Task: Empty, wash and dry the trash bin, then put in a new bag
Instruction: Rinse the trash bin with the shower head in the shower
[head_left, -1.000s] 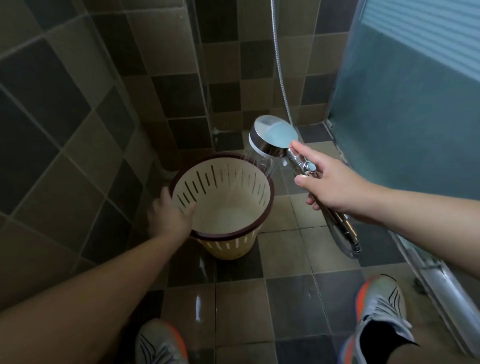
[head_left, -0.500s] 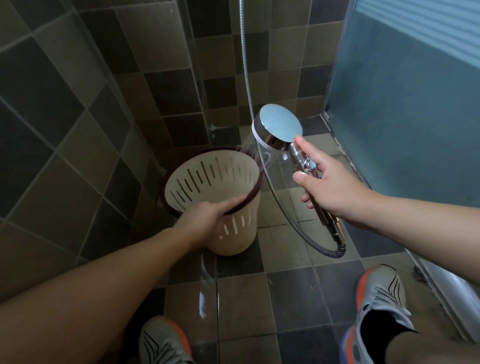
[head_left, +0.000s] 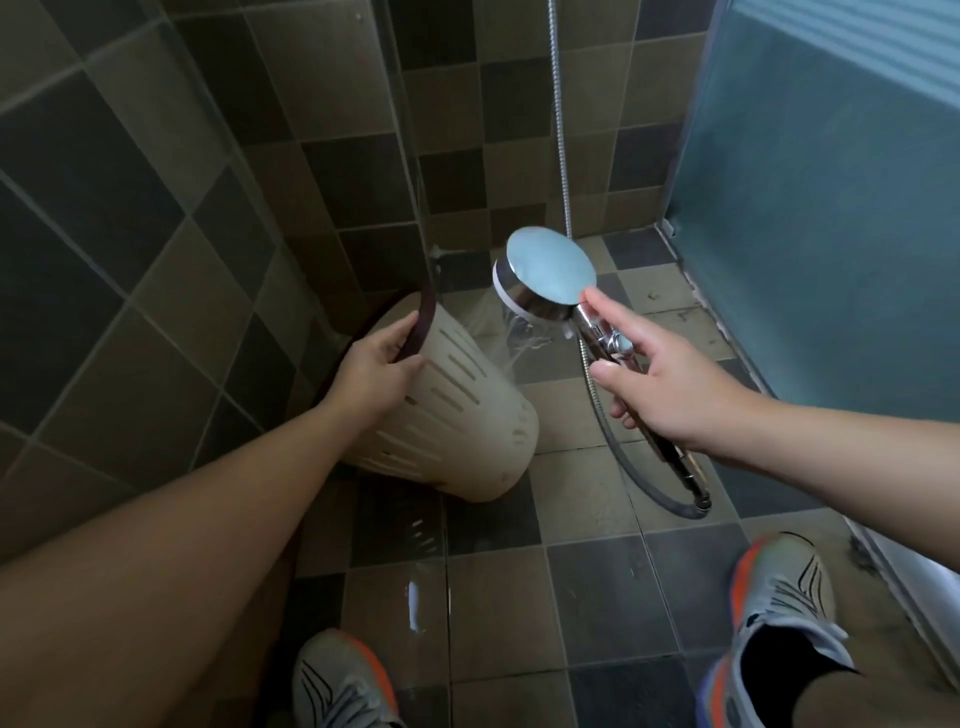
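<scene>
Since 0.5 s ago, the cream slotted plastic trash bin has been tipped over toward the left wall, its dark brown rim turned away and its base raised off the wet tiled floor. Nearest, 2 grey-and-orange shoes are seen. The left hand is clamped over the rim; the right hand is wrapped around the chrome shower head, index finger extended. Water is sprayed at the bin's outer wall. Washing is judged under way; next, the bin probably needs turning and draining.
</scene>
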